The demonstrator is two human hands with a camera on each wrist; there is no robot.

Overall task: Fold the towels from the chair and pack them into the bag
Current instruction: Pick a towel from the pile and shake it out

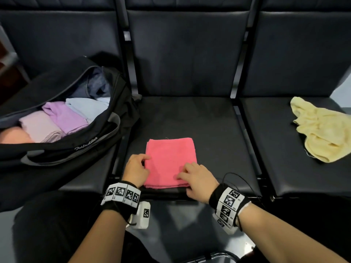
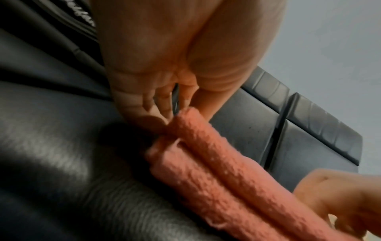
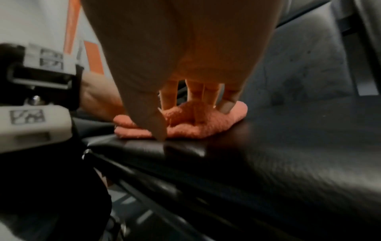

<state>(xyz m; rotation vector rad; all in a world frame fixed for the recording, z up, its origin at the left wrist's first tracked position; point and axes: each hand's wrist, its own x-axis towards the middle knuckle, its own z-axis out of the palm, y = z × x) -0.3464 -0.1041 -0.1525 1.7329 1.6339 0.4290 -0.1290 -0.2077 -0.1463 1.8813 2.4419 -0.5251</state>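
Observation:
A pink towel (image 1: pixel 171 160) lies folded into a thick rectangle near the front edge of the middle chair seat (image 1: pixel 190 118). My left hand (image 1: pixel 145 162) is at its left edge, thumb on top and fingers curled at the side. In the left wrist view, my left hand (image 2: pixel 175 114) pinches the folded layers of the pink towel (image 2: pixel 226 171). My right hand (image 1: pixel 187 172) rests on the near right part with straight fingers. In the right wrist view, its fingers (image 3: pixel 193 94) press down on the towel (image 3: pixel 185 127). A crumpled yellow towel (image 1: pixel 322 133) lies on the right seat.
An open black bag (image 1: pixel 106 133) sits on the left seat. It holds folded towels side by side, among them a purple one (image 1: pixel 64 116), a pale pink one (image 1: pixel 38 128) and a light blue one (image 1: pixel 85 109). Chair backs rise behind.

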